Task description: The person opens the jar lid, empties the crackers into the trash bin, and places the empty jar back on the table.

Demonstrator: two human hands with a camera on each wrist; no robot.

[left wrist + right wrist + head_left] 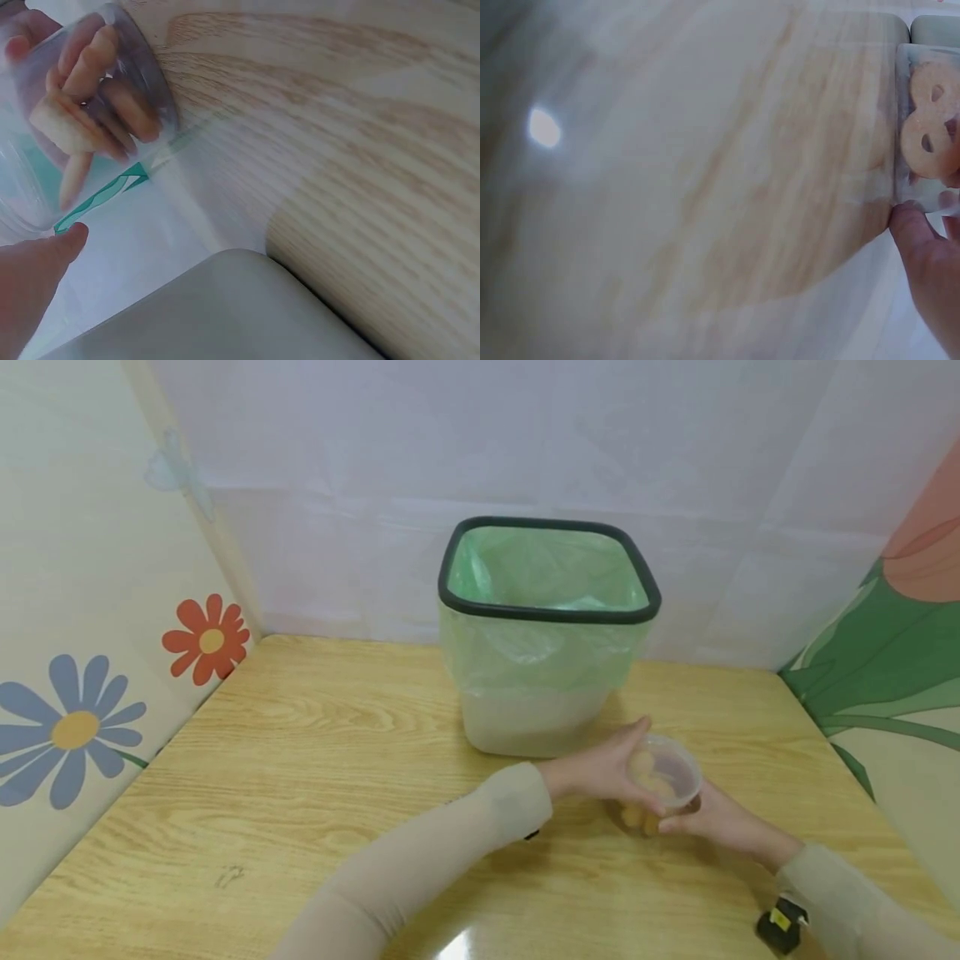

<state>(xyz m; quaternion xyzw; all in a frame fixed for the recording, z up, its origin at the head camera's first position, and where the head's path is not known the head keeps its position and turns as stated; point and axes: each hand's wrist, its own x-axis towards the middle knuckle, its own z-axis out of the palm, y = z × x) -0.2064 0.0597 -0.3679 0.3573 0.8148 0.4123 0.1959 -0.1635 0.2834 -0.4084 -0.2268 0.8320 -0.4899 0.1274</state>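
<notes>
A clear plastic tub (684, 768) is held between both hands, to the right of and in front of the bin. Pale brown cookies (96, 60) lie inside it; through its wall in the right wrist view, one cookie (930, 146) shows pretzel-like holes. My left hand (600, 772) grips the tub from the left, thumb and fingers spread around it near the rim. From the right, lower down, my right hand (722, 820) holds the wall, with the thumb on the near side. Part of its fingers is hidden behind the tub.
A bin (534, 718) with a black rim and a green liner bag (517, 647) stands at the back of the wooden table (315, 760), beyond the left hand. A black device (780, 927) with a yellow label sits at the right wrist. Flower-printed cloths hang at both sides.
</notes>
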